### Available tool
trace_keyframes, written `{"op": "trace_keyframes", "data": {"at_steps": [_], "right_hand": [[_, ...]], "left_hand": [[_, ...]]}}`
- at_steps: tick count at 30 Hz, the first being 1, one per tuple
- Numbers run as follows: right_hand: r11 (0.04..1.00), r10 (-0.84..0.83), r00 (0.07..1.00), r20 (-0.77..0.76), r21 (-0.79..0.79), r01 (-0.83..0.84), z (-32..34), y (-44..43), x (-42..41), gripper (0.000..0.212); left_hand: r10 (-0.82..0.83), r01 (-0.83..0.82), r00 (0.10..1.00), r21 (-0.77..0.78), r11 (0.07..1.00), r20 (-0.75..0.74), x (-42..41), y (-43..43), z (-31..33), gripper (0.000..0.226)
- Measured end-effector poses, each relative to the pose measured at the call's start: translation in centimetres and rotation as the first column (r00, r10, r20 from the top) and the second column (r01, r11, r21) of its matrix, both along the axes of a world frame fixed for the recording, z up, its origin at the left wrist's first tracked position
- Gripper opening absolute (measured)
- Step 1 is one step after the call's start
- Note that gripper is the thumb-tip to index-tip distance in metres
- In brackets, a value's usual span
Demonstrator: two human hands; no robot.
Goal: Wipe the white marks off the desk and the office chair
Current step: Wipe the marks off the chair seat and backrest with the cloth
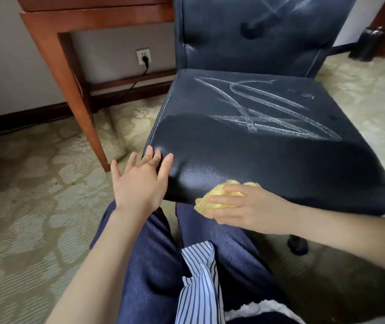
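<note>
At the seat's front left corner, the left hand [140, 181] rests on the office chair [280, 164], fingers [168, 161] spread. At the front edge, the right hand [245, 206] grips a bunched yellow cloth [232, 183]. White marks [268, 108] cross the seat's middle and rear. With the chair braced, firm overlapping strokes from the front edge toward the back should lift them best.

The single wide-angle view looks from the person's head, forward and down, close over the dark blue leather office chair seat [257, 160]. The person's blue-trousered legs [151, 265] fill its bottom edge.
</note>
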State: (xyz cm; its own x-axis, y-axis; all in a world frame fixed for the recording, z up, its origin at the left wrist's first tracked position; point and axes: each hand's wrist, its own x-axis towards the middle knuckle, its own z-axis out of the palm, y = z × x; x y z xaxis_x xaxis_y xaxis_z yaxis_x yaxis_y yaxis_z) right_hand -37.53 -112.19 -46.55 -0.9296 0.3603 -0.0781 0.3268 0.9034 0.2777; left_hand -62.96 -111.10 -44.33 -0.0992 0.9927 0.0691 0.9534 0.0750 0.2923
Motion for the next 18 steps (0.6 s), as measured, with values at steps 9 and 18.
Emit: {"op": "trace_keyframes", "data": {"at_steps": [9, 18], "right_hand": [[0.908, -0.404, 0.902, 0.154, 0.182, 0.376, 3.4, -3.8, 14.6, 0.075], [0.981, -0.053, 0.968, 0.244, 0.192, 0.006, 2.0, -0.8, 13.4, 0.035]], "left_hand": [[0.043, -0.040, 0.999, 0.107, 0.993, -0.027, 0.6, -0.4, -0.6, 0.053], [0.004, -0.006, 1.000, 0.118, 0.993, 0.013, 5.2, -2.4, -1.9, 0.067]]}}
